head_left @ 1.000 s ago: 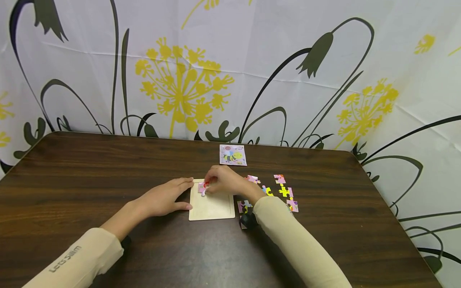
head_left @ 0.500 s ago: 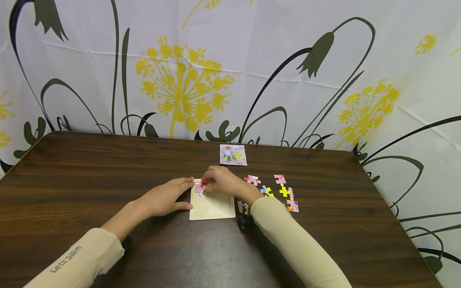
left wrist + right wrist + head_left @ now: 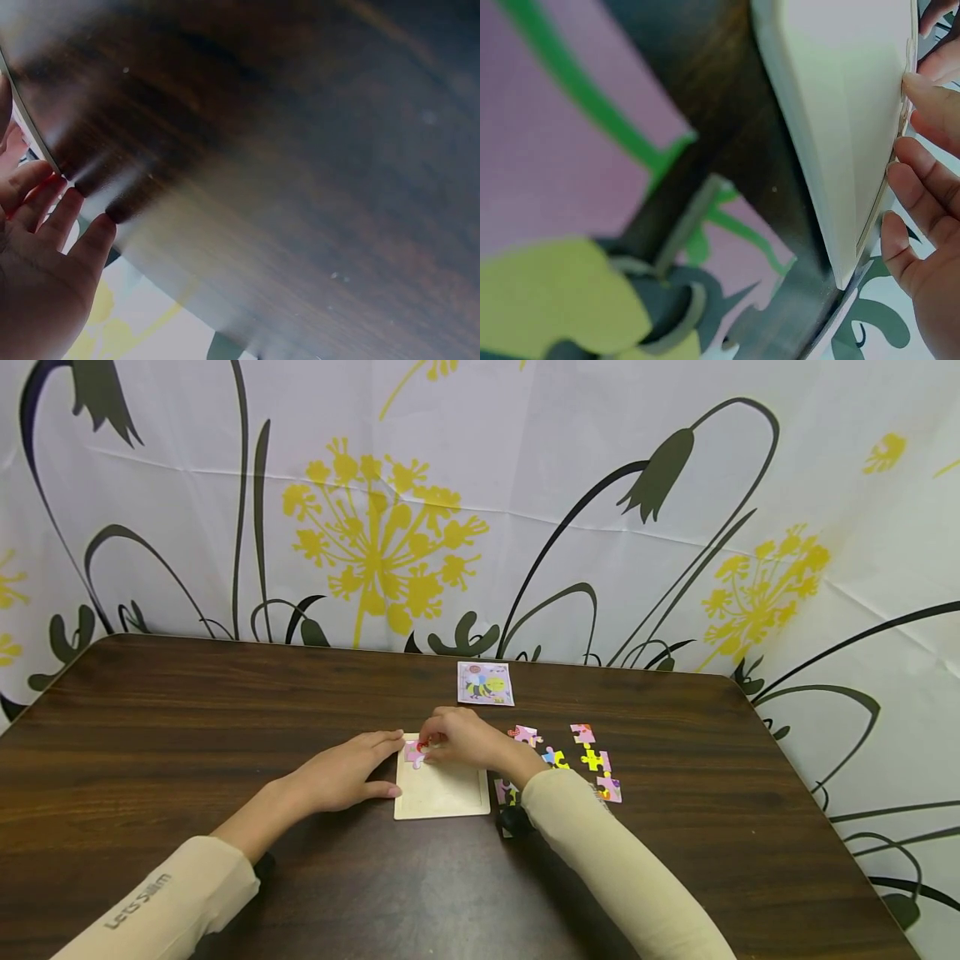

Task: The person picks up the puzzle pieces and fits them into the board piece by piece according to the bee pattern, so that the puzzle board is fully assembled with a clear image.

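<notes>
A pale wooden puzzle tray point(image 3: 450, 793) on the table point(image 3: 330, 885) is braced at its left edge by spread fingers of the left hand point(image 3: 347, 772), apparently for steadiness, while a pink puzzle piece point(image 3: 413, 753) in its far-left corner is pinched by the right hand point(image 3: 463, 737), seemingly for alignment.

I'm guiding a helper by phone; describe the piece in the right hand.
On the dark table, find the pale tray. At its far left corner, the right hand pinches the pink piece. Unlike the loose pieces right of the tray, it's inside.
</notes>
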Motion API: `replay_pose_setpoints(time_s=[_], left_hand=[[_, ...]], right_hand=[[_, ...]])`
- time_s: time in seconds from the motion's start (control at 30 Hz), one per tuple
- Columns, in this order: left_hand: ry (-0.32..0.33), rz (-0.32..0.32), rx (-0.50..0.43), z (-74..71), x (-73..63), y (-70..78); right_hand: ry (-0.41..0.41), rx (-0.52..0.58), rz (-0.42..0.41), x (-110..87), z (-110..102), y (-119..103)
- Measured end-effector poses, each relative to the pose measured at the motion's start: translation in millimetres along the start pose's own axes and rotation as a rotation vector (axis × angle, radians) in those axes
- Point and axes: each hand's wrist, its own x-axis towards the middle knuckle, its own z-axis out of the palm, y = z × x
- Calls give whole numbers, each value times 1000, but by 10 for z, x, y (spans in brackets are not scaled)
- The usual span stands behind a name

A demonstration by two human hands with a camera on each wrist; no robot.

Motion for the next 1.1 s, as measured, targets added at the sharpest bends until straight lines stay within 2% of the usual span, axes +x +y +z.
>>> replay_pose_setpoints(time_s=[0.3,0.47,0.8,1.1], left_hand=[[-5,-11,-12,3,5,-2],[-3,-10,-16,15,4,-16],[-5,-18,-35,4,-7,-13],[0,-19,-35,4,-17,-2]], right_hand=[[2,13,-13,-6,2,7],[10,61,-12,-23,-11,20],[0,197,64,-125,-135,96],[33,201,119,-331,-307,305]])
